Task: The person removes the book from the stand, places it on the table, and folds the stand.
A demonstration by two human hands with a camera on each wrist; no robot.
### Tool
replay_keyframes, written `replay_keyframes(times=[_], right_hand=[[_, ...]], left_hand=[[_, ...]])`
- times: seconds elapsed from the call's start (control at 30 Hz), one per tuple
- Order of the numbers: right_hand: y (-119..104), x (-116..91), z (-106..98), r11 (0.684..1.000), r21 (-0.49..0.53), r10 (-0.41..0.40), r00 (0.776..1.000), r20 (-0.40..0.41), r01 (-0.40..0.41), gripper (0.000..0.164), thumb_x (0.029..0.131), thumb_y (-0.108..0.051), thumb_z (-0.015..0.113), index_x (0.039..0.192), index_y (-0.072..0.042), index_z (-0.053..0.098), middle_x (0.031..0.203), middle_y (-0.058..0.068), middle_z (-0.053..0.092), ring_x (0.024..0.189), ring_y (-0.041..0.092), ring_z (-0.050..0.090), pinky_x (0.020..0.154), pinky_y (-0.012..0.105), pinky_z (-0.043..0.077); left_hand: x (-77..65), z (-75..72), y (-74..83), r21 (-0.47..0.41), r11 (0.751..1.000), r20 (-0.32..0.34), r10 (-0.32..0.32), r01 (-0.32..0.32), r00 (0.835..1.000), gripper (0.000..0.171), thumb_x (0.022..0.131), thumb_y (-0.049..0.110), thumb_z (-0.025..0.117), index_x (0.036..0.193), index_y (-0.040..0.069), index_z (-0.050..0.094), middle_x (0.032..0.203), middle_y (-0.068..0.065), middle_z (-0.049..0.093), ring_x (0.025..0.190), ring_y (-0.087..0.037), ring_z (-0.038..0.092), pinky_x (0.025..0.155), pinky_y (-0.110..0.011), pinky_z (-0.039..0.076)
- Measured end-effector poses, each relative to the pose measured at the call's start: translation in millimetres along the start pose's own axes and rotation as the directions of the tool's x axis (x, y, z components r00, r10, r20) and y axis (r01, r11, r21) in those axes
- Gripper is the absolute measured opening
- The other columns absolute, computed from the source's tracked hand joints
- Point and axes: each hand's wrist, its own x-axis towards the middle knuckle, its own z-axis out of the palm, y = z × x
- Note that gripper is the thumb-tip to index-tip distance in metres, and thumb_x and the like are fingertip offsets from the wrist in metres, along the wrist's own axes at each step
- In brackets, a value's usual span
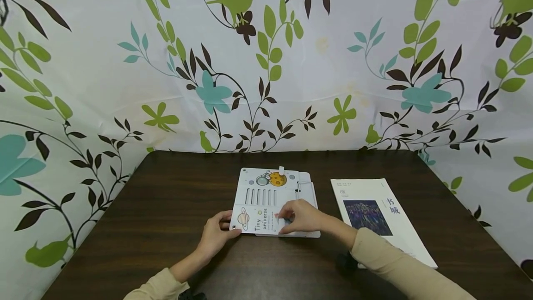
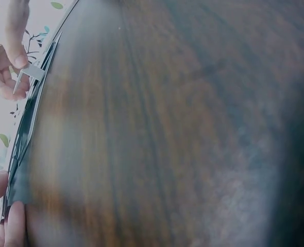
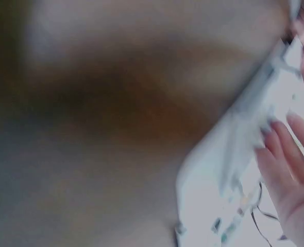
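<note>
A flat white book stand [image 1: 287, 196] lies on the table, printed with an astronaut, planets and the words "Tiny universe". My left hand [image 1: 215, 235] grips its near left corner, thumb on top and fingers at the edge. At its near edge, right of the lettering, my right hand [image 1: 303, 216] pinches a small pale clip [image 2: 34, 72] between thumb and forefinger; the left wrist view shows the clip's angled shape. Another white clip [image 1: 281, 170] sticks up at the far edge. In the right wrist view the stand [image 3: 203, 190] is blurred beside the right-hand fingers [image 3: 283, 159].
To the right lies a white book [image 1: 399, 230] with a dark picture on its cover, partly under the right forearm. The dark wooden table [image 1: 187, 189] meets a leaf-and-bird patterned cloth [image 1: 316, 68] at its far edge.
</note>
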Motion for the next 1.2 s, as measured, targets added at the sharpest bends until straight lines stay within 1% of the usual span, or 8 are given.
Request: replay_keyframes(times=[0.13,0.37,0.57,0.73,0.83,0.9,1.07,1.2], right_hand=[[6,10,-15,0.999,-0.027,0.030,0.999,0.041,-0.029,0.040,0.072,-0.033,0.075,0.099,-0.005,0.066,0.085,0.000,0.065,0.078,0.009,0.058,0.070,0.022,0.047],[34,37,-33,0.993,-0.036,0.108,0.992,-0.067,-0.110,0.050,0.074,-0.026,0.074,0.112,0.004,0.059,0.092,0.007,0.063,0.085,0.016,0.056,0.077,0.029,0.047],[56,58,-35,0.982,-0.011,0.184,0.964,-0.193,-0.189,0.052,0.074,-0.017,0.074,0.117,0.006,0.055,0.097,0.011,0.061,0.089,0.020,0.055,0.080,0.033,0.047],[61,72,-37,0.963,0.066,0.268,0.937,-0.224,-0.259,0.050,0.082,-0.012,0.066,0.124,0.008,0.048,0.106,0.017,0.059,0.098,0.027,0.055,0.086,0.038,0.047],[63,78,-38,0.957,0.084,0.291,0.926,-0.241,-0.279,0.045,0.086,-0.011,0.061,0.123,0.010,0.048,0.107,0.019,0.060,0.098,0.029,0.055,0.087,0.039,0.047],[64,82,-38,0.958,0.068,0.288,0.924,-0.251,-0.280,0.041,0.086,-0.011,0.060,0.120,0.011,0.050,0.105,0.020,0.060,0.096,0.029,0.056,0.085,0.039,0.047],[66,86,-37,0.962,0.028,0.268,0.926,-0.267,-0.270,0.035,0.085,-0.011,0.062,0.114,0.009,0.056,0.100,0.019,0.061,0.091,0.027,0.057,0.082,0.039,0.048],[66,89,-35,0.960,0.035,0.275,0.919,-0.283,-0.277,0.032,0.085,-0.010,0.062,0.111,0.007,0.057,0.099,0.018,0.061,0.090,0.027,0.057,0.082,0.038,0.048]], left_hand=[[-0.1,-0.8,0.7,-0.002,1.000,0.002,0.000,0.000,1.000,0.049,0.067,-0.001,0.075,0.112,-0.007,0.057,0.102,-0.016,0.062,0.082,-0.020,0.061,0.059,-0.019,0.048],[-1.5,-2.7,1.4,0.005,1.000,-0.002,0.011,-0.011,1.000,0.051,0.066,0.000,0.077,0.112,-0.008,0.056,0.100,-0.016,0.063,0.080,-0.020,0.062,0.058,-0.019,0.047],[-0.8,-2.0,1.0,-0.011,1.000,0.004,0.023,-0.023,1.000,0.052,0.066,0.000,0.077,0.112,-0.009,0.056,0.099,-0.017,0.062,0.081,-0.022,0.063,0.059,-0.019,0.048],[0.8,-2.1,-0.7,-0.008,1.000,0.001,0.016,-0.016,1.000,0.051,0.066,0.000,0.076,0.112,-0.008,0.056,0.099,-0.016,0.062,0.081,-0.021,0.062,0.059,-0.019,0.048],[1.6,-2.0,-1.6,-0.007,1.000,-0.003,0.018,-0.018,1.000,0.051,0.066,0.000,0.077,0.112,-0.008,0.056,0.099,-0.016,0.062,0.081,-0.021,0.062,0.059,-0.019,0.048],[1.3,-1.8,-1.8,-0.004,1.000,-0.005,0.023,-0.023,1.000,0.052,0.065,0.000,0.077,0.112,-0.008,0.056,0.100,-0.017,0.062,0.081,-0.021,0.063,0.059,-0.019,0.048],[-0.1,-1.3,-1.3,0.001,1.000,-0.007,0.025,-0.025,1.000,0.053,0.065,0.000,0.078,0.112,-0.009,0.056,0.100,-0.017,0.062,0.081,-0.021,0.062,0.058,-0.018,0.048],[0.4,-1.4,-1.4,0.002,1.000,-0.009,0.019,-0.019,1.000,0.053,0.065,0.000,0.078,0.112,-0.008,0.056,0.100,-0.016,0.062,0.080,-0.021,0.062,0.058,-0.018,0.047]])
